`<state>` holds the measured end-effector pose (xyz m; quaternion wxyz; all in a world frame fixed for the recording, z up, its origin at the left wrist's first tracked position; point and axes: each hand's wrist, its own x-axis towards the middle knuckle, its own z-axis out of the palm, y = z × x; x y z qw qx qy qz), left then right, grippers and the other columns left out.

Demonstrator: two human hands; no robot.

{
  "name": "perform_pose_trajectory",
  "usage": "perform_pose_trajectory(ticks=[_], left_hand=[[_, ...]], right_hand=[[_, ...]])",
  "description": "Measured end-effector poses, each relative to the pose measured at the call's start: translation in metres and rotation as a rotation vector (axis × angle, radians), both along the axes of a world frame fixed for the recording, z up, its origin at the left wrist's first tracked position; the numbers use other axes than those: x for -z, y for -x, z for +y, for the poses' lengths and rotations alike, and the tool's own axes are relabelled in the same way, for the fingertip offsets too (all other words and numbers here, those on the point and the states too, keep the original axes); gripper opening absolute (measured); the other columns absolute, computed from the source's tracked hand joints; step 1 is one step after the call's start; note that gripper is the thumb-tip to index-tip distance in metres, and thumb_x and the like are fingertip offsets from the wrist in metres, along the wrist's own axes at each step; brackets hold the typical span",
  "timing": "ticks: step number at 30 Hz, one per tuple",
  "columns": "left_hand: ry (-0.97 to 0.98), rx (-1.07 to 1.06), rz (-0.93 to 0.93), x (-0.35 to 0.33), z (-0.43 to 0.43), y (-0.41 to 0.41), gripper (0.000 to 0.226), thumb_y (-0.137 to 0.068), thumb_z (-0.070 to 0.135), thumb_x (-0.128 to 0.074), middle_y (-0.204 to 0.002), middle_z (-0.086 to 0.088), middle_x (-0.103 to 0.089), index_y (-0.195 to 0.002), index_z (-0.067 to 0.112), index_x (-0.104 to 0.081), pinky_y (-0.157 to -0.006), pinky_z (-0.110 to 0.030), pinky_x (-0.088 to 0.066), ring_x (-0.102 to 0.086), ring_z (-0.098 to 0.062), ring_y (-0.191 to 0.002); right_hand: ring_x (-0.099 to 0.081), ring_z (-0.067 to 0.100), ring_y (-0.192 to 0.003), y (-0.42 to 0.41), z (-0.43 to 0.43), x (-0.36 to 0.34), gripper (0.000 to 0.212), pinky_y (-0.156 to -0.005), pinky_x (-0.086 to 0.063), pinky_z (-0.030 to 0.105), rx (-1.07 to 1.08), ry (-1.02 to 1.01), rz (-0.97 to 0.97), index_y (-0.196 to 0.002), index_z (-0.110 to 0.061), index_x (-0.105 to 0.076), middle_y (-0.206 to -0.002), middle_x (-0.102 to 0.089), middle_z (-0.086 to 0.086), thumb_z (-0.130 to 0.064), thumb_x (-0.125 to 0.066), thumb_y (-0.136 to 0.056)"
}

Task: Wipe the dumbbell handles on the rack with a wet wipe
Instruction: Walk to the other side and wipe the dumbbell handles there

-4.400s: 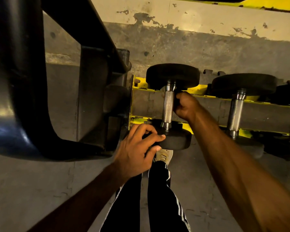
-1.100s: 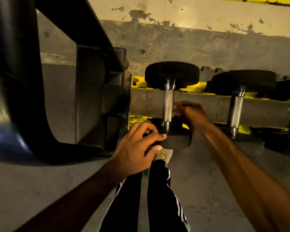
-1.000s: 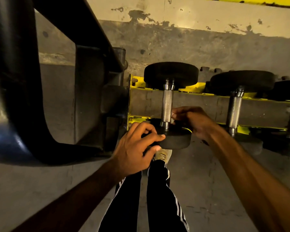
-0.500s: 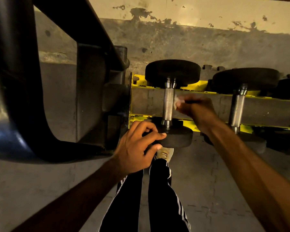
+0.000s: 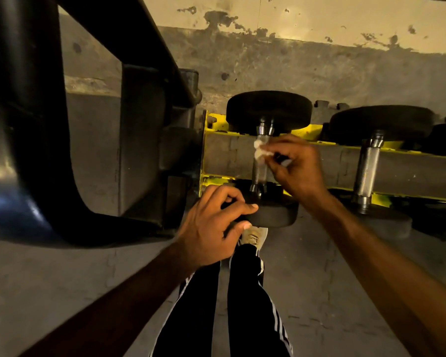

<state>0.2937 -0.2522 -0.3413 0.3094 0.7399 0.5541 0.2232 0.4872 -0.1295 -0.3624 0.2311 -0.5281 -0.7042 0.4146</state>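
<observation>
Head view: the leftmost dumbbell (image 5: 268, 109) lies across the yellow rack (image 5: 216, 179), with a black rubber head at each end and a knurled metal handle (image 5: 259, 173) between them. The right hand (image 5: 298, 168) pinches a crumpled white wet wipe (image 5: 260, 150) against the handle's upper part. The left hand (image 5: 209, 228) curls its fingers over the near head. A second dumbbell (image 5: 367, 166) rests on the rack to the right
</observation>
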Motion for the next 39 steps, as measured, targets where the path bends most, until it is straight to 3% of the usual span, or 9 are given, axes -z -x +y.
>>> perform_pose_trajectory(ticks=[3, 7, 9, 15, 21, 26, 28, 34, 39], left_hand=[[0.016, -0.001, 0.004, 0.000, 0.000, -0.001, 0.031, -0.084, 0.025, -0.075, -0.113, 0.005, -0.052, -0.114, 0.022, -0.070, -0.081, -0.037, -0.050, -0.052, -0.021, -0.106], [0.047, 0.003, -0.001, 0.001, -0.001, -0.001, 0.031, -0.084, 0.026, -0.074, -0.114, 0.005, -0.052, -0.115, 0.023, -0.070, -0.079, -0.039, -0.051, -0.052, -0.020, -0.106], [0.047, 0.008, -0.005, 0.000, -0.001, -0.001, 0.032, -0.085, 0.027, -0.073, -0.114, 0.006, -0.051, -0.116, 0.024, -0.069, -0.077, -0.040, -0.052, -0.051, -0.020, -0.107], [0.032, -0.013, -0.013, 0.000, -0.002, -0.001, 0.032, -0.084, 0.026, -0.074, -0.114, 0.006, -0.050, -0.116, 0.022, -0.069, -0.080, -0.039, -0.051, -0.051, -0.021, -0.107], [0.028, -0.012, -0.015, 0.000, -0.003, -0.001, 0.031, -0.085, 0.027, -0.073, -0.113, 0.004, -0.052, -0.116, 0.022, -0.071, -0.080, -0.036, -0.050, -0.052, -0.020, -0.106], [0.028, -0.018, -0.017, -0.001, -0.002, -0.002, 0.031, -0.086, 0.025, -0.074, -0.114, 0.005, -0.052, -0.117, 0.022, -0.071, -0.080, -0.036, -0.051, -0.051, -0.020, -0.107], [0.029, -0.022, -0.013, -0.002, -0.003, -0.002, 0.032, -0.086, 0.024, -0.074, -0.115, 0.006, -0.051, -0.118, 0.022, -0.071, -0.081, -0.037, -0.051, -0.051, -0.020, -0.108], [0.039, -0.034, -0.021, -0.002, -0.006, -0.001, 0.033, -0.086, 0.025, -0.072, -0.116, 0.007, -0.051, -0.119, 0.023, -0.071, -0.081, -0.039, -0.052, -0.053, -0.020, -0.109], [0.037, -0.045, -0.032, -0.001, -0.007, 0.000, 0.032, -0.087, 0.026, -0.072, -0.117, 0.008, -0.049, -0.119, 0.024, -0.070, -0.081, -0.039, -0.052, -0.052, -0.021, -0.110]], right_hand=[[-0.062, 0.020, -0.098, 0.007, 0.010, 0.001, 0.023, -0.079, -0.055, 0.035, 0.044, -0.124, -0.198, -0.114, -0.015, -0.073, -0.111, -0.066, 0.005, -0.015, -0.065, -0.092], [-0.063, 0.026, -0.094, -0.007, -0.018, -0.010, 0.021, -0.073, -0.055, 0.043, -0.384, -0.105, -0.350, -0.106, -0.018, -0.073, -0.109, -0.063, 0.004, -0.022, -0.069, -0.086], [-0.065, 0.026, -0.096, -0.014, -0.012, -0.014, 0.025, -0.073, -0.057, 0.040, -0.477, -0.069, -0.381, -0.108, -0.021, -0.074, -0.112, -0.064, 0.002, -0.022, -0.073, -0.083], [-0.063, 0.039, -0.089, 0.026, 0.021, -0.014, 0.028, -0.063, -0.052, 0.040, -0.301, -0.242, -0.655, -0.115, -0.009, -0.068, -0.120, -0.059, 0.015, -0.012, -0.064, -0.087], [-0.064, 0.026, -0.093, 0.043, 0.003, -0.037, 0.021, -0.058, -0.032, 0.032, -0.826, -0.122, -0.895, -0.108, -0.021, -0.063, -0.122, -0.054, 0.002, -0.033, -0.055, -0.093], [-0.064, 0.033, -0.102, 0.072, 0.035, -0.040, 0.024, -0.065, -0.039, 0.036, -0.578, -0.174, -1.102, -0.112, -0.013, -0.067, -0.121, -0.059, 0.006, -0.009, -0.055, -0.092], [-0.064, 0.030, -0.108, 0.084, 0.037, -0.036, 0.025, -0.070, -0.042, 0.036, -0.608, -0.121, -1.167, -0.114, -0.017, -0.067, -0.117, -0.064, 0.004, -0.009, -0.053, -0.095], [-0.060, 0.028, -0.110, 0.076, 0.024, -0.046, 0.022, -0.096, -0.044, 0.043, -0.980, -0.080, -1.080, -0.112, -0.019, -0.060, -0.114, -0.063, 0.005, -0.028, -0.059, -0.092], [-0.060, 0.037, -0.098, 0.044, 0.029, -0.034, 0.019, -0.063, -0.045, 0.036, -0.624, -0.282, -0.845, -0.098, -0.007, -0.069, -0.108, -0.061, 0.015, -0.008, -0.071, -0.079]])
